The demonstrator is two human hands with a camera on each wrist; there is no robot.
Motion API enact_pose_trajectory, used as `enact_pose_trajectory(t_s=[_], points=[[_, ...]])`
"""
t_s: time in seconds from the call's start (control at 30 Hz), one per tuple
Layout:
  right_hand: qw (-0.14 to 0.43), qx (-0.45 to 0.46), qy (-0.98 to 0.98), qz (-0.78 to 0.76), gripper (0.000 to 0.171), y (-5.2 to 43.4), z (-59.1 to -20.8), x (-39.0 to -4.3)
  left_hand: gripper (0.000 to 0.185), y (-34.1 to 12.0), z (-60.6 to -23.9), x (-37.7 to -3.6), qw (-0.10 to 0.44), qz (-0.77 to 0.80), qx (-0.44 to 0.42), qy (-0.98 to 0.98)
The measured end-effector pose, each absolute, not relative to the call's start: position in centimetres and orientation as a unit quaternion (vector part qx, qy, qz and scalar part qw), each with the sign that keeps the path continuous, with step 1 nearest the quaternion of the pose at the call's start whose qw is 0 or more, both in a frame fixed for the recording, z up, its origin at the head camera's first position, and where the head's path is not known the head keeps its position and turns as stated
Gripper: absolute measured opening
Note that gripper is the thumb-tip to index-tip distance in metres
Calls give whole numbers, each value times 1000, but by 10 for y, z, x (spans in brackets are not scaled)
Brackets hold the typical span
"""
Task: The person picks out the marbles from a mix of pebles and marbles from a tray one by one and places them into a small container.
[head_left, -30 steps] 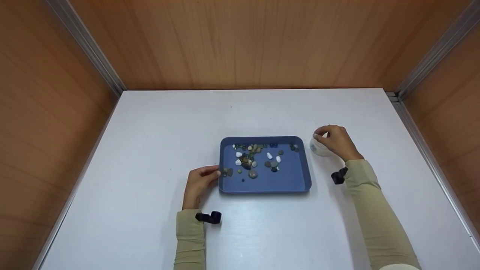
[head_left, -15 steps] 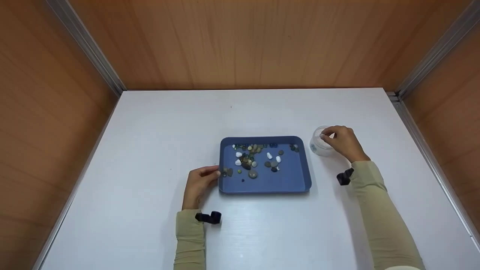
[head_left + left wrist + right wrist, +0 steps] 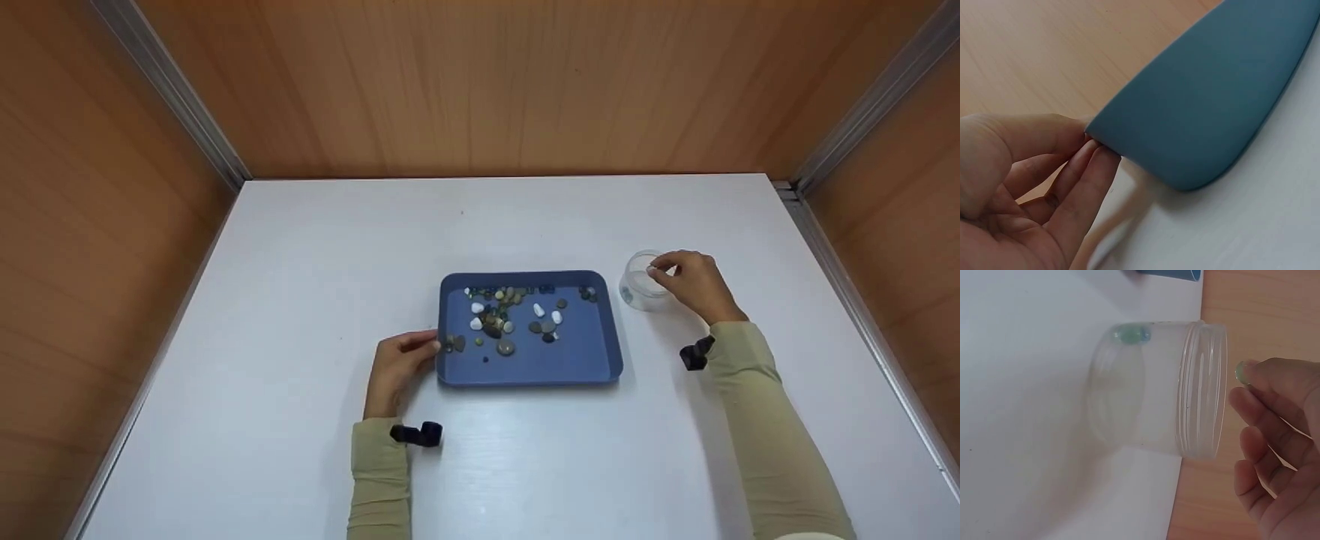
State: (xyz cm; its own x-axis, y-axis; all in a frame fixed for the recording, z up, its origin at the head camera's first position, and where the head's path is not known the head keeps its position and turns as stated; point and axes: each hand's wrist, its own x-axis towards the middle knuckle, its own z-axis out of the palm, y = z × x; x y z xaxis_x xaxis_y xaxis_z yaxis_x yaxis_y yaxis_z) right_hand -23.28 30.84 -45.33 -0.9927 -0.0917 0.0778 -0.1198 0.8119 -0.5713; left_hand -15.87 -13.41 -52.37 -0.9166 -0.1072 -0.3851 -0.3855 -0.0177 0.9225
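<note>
On the white bench [image 3: 300, 300], the left hand [image 3: 396, 367] pinches the blue tray's [image 3: 592, 360] near-left corner, while the right hand [image 3: 694, 283] pinches a green bead [image 3: 1240, 372] just above the clear jar's [image 3: 640, 283] mouth, right of the tray.

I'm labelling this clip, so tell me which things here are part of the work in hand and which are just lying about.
In use:
- right hand, pinching a small green bead over the clear jar
- a green bead already in the jar
- left hand, holding the blue tray by its edge
- pebbles and beads in the tray

Just there:
- white table
- wooden walls
</note>
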Motion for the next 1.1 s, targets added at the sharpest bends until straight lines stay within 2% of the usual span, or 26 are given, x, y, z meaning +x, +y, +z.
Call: enact_pose_trajectory(t_s=[0.3, 0.67, 1.1], points=[[61, 88, -947, 302, 22, 313, -457, -230, 26, -133, -525, -161, 97, 690, -174, 696], [71, 98, -947, 297, 19, 314, -458, -230, 27, -133, -524, -160, 97, 681, -174, 705], [36, 72, -950, 302, 23, 314, -460, -229, 26, -133, -525, -160, 97, 675, -177, 710]])
